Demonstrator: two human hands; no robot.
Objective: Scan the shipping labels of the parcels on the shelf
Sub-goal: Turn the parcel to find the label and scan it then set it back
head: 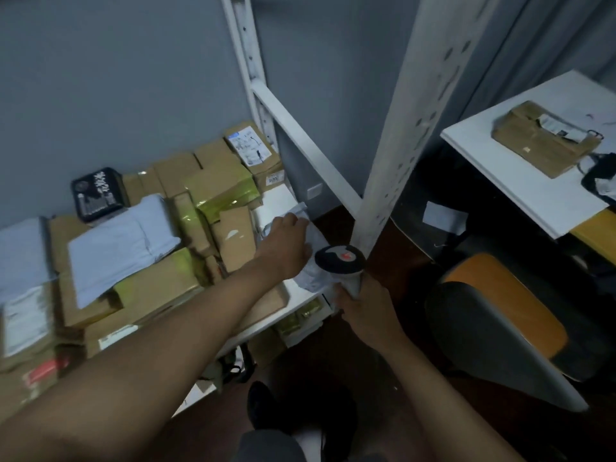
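Note:
A white metal shelf (301,295) is packed with cardboard boxes (233,240) and grey plastic mailers (120,248). At its right end lies a crumpled grey-white mailer (311,276). My left hand (286,243) reaches across the parcels and grips the top of this mailer. My right hand (363,306) holds the handle of a handheld scanner (340,260), whose dark head with a red mark sits just above the mailer's near end. A box at the back carries a white shipping label (248,145).
A white slotted upright (400,145) of the shelf stands right beside the scanner. To the right are a white table (520,181) with a taped brown parcel (540,141), and an orange-and-grey chair (506,315). More parcels sit under the shelf (293,325).

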